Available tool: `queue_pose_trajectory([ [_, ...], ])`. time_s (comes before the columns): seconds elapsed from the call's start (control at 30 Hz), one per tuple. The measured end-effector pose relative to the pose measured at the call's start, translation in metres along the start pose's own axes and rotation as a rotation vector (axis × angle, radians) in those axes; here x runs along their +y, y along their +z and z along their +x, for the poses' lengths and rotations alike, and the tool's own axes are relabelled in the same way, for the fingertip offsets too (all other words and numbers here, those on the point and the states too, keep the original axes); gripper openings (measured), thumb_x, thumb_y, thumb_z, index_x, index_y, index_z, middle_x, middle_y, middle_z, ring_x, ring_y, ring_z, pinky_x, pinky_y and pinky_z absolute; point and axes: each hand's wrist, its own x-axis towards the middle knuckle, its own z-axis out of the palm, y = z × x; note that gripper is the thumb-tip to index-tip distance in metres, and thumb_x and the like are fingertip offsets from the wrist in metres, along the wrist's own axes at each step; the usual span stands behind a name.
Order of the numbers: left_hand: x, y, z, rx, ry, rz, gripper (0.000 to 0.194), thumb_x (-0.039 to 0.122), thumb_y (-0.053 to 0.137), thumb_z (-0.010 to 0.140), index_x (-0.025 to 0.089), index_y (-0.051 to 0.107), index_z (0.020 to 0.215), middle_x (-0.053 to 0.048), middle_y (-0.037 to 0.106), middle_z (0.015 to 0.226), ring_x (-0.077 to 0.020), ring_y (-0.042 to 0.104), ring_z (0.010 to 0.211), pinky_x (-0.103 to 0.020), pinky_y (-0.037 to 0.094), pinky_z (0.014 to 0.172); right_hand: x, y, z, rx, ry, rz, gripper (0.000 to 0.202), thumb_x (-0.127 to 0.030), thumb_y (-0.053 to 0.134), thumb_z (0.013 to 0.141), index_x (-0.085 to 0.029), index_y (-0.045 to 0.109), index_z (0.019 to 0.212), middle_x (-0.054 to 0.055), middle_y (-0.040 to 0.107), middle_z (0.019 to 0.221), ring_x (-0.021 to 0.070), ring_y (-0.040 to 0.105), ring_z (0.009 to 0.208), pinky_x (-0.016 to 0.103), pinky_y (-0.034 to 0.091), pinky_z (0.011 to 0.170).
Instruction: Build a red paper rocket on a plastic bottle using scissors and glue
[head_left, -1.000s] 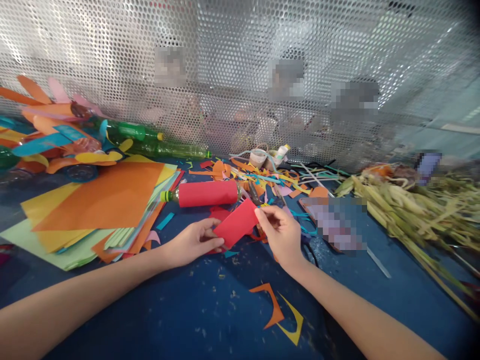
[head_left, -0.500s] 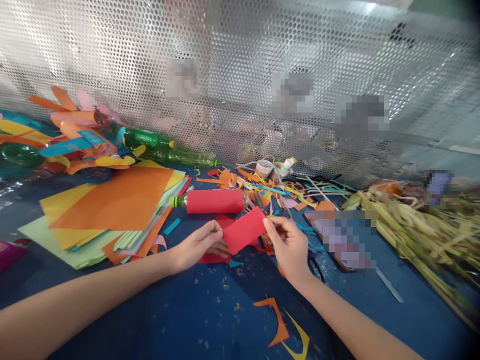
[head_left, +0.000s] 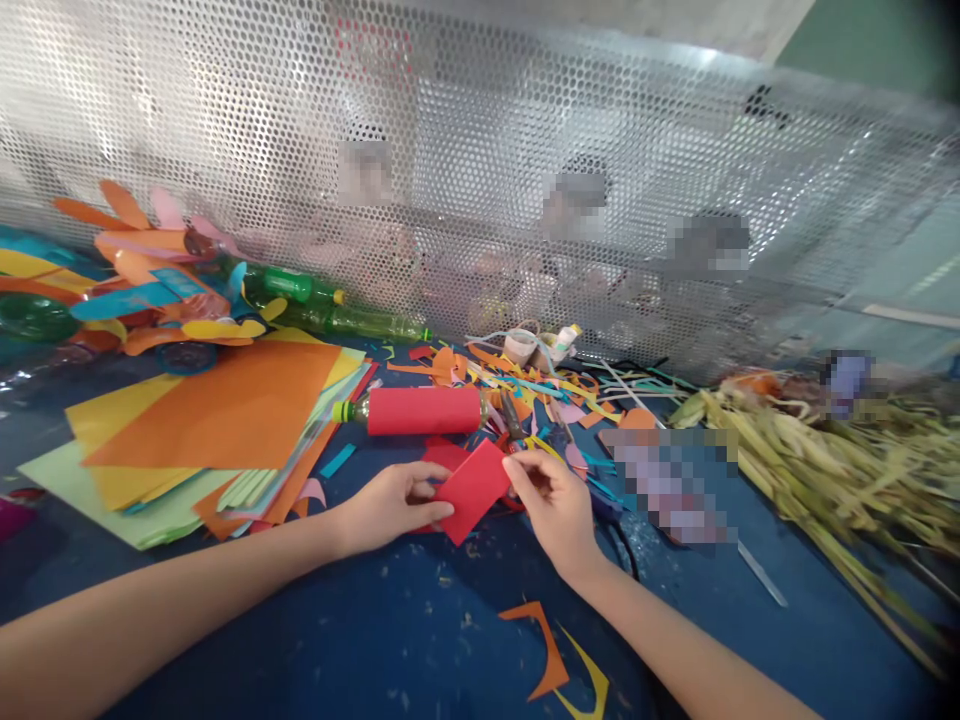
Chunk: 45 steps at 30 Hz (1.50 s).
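Observation:
A small rectangle of red paper (head_left: 474, 492) is held up between both hands, tilted, above the blue table. My left hand (head_left: 390, 507) pinches its left edge, thumb in front. At the upper right corner, my right hand (head_left: 553, 510) grips the paper between thumb and fingers. Behind it lies a plastic bottle wrapped in red paper (head_left: 426, 411), its green-yellow cap pointing left. More red paper (head_left: 445, 452) lies on the table, partly hidden by the held piece and my left hand.
To the left sits a stack of coloured paper (head_left: 217, 410), with a paper-decorated bottle model (head_left: 176, 290) behind. Paper scraps (head_left: 517, 375) cover the back middle. On the right are a phone-like, blurred object (head_left: 667, 490) and dried husks (head_left: 810, 480). A perforated metal screen (head_left: 465, 130) stands behind.
The red paper has turned steeper and come slightly lower. My left thumb now presses on its left edge. My right hand has shifted a little left and down with it.

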Motion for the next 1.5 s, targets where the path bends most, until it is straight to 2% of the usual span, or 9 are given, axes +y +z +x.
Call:
queue_pose_trajectory([
  [0.23, 0.001, 0.000, 0.001, -0.015, 0.012, -0.037, 0.032, 0.036, 0.059, 0.077, 0.015, 0.055, 0.101, 0.000, 0.067, 0.072, -0.0143, 0.060, 0.063, -0.022, 0.043, 0.059, 0.004, 0.003, 0.003, -0.068, 0.139, 0.226, 0.020, -0.038, 0.056, 0.080, -0.018, 0.059, 0.082, 0.000, 0.058, 0.067, 0.0131, 0.057, 0.059, 0.022, 0.048, 0.054],
  [0.43, -0.001, 0.001, 0.001, 0.009, 0.054, -0.009, 0.024, 0.034, 0.058, 0.078, 0.017, 0.055, 0.094, 0.001, 0.066, 0.071, -0.0135, 0.059, 0.063, -0.021, 0.041, 0.057, 0.007, 0.003, 0.004, -0.062, 0.113, 0.165, 0.019, -0.036, 0.055, 0.081, -0.019, 0.059, 0.077, -0.001, 0.055, 0.061, 0.0131, 0.055, 0.054, 0.023, 0.047, 0.052],
  [0.73, -0.002, 0.002, 0.001, 0.024, 0.103, -0.023, 0.025, 0.034, 0.057, 0.079, 0.017, 0.057, 0.097, -0.004, 0.067, 0.090, -0.0179, 0.062, 0.081, -0.026, 0.045, 0.070, 0.006, 0.001, 0.000, -0.046, 0.035, 0.105, 0.019, -0.035, 0.051, 0.083, -0.018, 0.057, 0.078, 0.001, 0.056, 0.066, 0.0141, 0.055, 0.057, 0.025, 0.047, 0.054],
  [0.9, 0.000, 0.001, 0.001, 0.071, 0.073, -0.030, 0.033, 0.036, 0.056, 0.080, 0.016, 0.052, 0.105, -0.003, 0.067, 0.079, -0.0167, 0.062, 0.073, -0.027, 0.045, 0.067, 0.009, 0.002, 0.000, -0.015, -0.021, 0.001, 0.016, -0.033, 0.049, 0.085, -0.019, 0.057, 0.086, 0.003, 0.059, 0.075, 0.0152, 0.057, 0.064, 0.027, 0.048, 0.060],
  [1.07, 0.005, 0.000, -0.001, 0.146, 0.087, -0.157, 0.040, 0.035, 0.057, 0.079, 0.019, 0.040, 0.112, 0.001, 0.063, 0.069, -0.0154, 0.061, 0.067, -0.027, 0.047, 0.066, 0.006, 0.000, -0.006, 0.087, -0.311, -0.226, 0.026, -0.026, 0.055, 0.081, -0.020, 0.052, 0.107, 0.010, 0.054, 0.102, 0.0217, 0.053, 0.095, 0.038, 0.044, 0.084],
  [1.2, 0.005, 0.000, -0.002, 0.131, 0.119, -0.218, 0.040, 0.033, 0.058, 0.079, 0.020, 0.038, 0.111, 0.002, 0.061, 0.067, -0.0148, 0.061, 0.066, -0.029, 0.048, 0.068, 0.000, 0.000, -0.014, -0.174, -0.674, -0.391, 0.025, -0.028, 0.063, 0.077, -0.024, 0.058, 0.100, 0.006, 0.058, 0.094, 0.0202, 0.054, 0.091, 0.037, 0.042, 0.083],
  [1.27, 0.003, 0.000, -0.002, 0.107, 0.144, -0.197, 0.042, 0.032, 0.057, 0.080, 0.021, 0.035, 0.115, 0.003, 0.060, 0.063, -0.0144, 0.061, 0.063, -0.028, 0.048, 0.066, -0.001, 0.000, -0.016, -0.272, -0.780, -0.469, 0.022, -0.026, 0.061, 0.079, -0.025, 0.059, 0.101, 0.004, 0.061, 0.092, 0.0178, 0.055, 0.089, 0.035, 0.041, 0.084],
  [1.37, 0.001, 0.001, -0.002, 0.076, 0.179, -0.137, 0.042, 0.031, 0.055, 0.081, 0.022, 0.037, 0.118, 0.005, 0.057, 0.059, -0.0136, 0.059, 0.060, -0.026, 0.046, 0.064, 0.001, -0.001, -0.017, -0.327, -0.839, -0.530, 0.021, -0.018, 0.055, 0.083, -0.026, 0.060, 0.102, 0.002, 0.064, 0.092, 0.0157, 0.055, 0.089, 0.035, 0.038, 0.086],
  [1.5, 0.004, 0.000, -0.006, 0.074, 0.176, -0.102, 0.025, 0.037, 0.052, 0.082, 0.016, 0.061, 0.092, -0.004, 0.063, 0.085, -0.0180, 0.060, 0.081, -0.029, 0.046, 0.074, 0.004, -0.005, -0.016, -0.319, -0.815, -0.494, 0.025, -0.013, 0.051, 0.085, -0.027, 0.058, 0.105, 0.001, 0.066, 0.093, 0.0158, 0.056, 0.087, 0.036, 0.038, 0.085],
])
